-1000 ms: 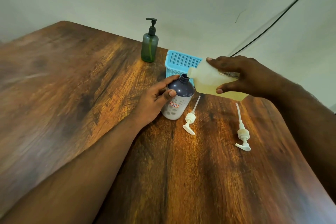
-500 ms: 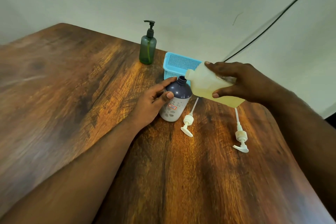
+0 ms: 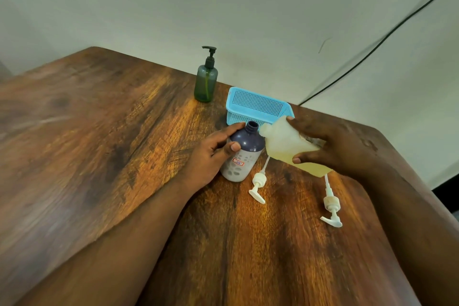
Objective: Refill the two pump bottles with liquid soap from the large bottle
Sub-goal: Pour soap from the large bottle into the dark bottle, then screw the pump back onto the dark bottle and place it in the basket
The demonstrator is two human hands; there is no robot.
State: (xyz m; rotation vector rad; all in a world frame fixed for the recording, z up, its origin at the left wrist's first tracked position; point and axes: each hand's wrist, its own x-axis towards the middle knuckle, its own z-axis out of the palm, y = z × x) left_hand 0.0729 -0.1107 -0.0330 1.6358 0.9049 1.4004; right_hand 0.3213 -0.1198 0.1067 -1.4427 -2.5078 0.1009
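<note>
An uncapped dark purple and white bottle [image 3: 246, 150] stands on the wooden table [image 3: 111, 144], and my left hand [image 3: 216, 151] grips its side. My right hand [image 3: 332, 146] holds the large translucent bottle [image 3: 285, 146] of yellowish soap, tilted with its open mouth just right of the purple bottle's neck. No stream of soap is visible. Two white pump heads lie on the table: one [image 3: 258, 182] in front of the purple bottle, the other [image 3: 331, 204] further right. A green pump bottle [image 3: 206, 82] with a black pump stands at the back.
A light blue perforated basket [image 3: 255, 104] sits right behind the purple bottle. A black cable [image 3: 372, 45] runs down the wall to the table's back edge. The table's right edge [image 3: 409, 156] lies just beyond my right forearm.
The large bottle has dropped and drawn slightly right, so its mouth now sits beside the purple bottle's neck instead of over it. The camera view has shifted. My left hand keeps its hold.
</note>
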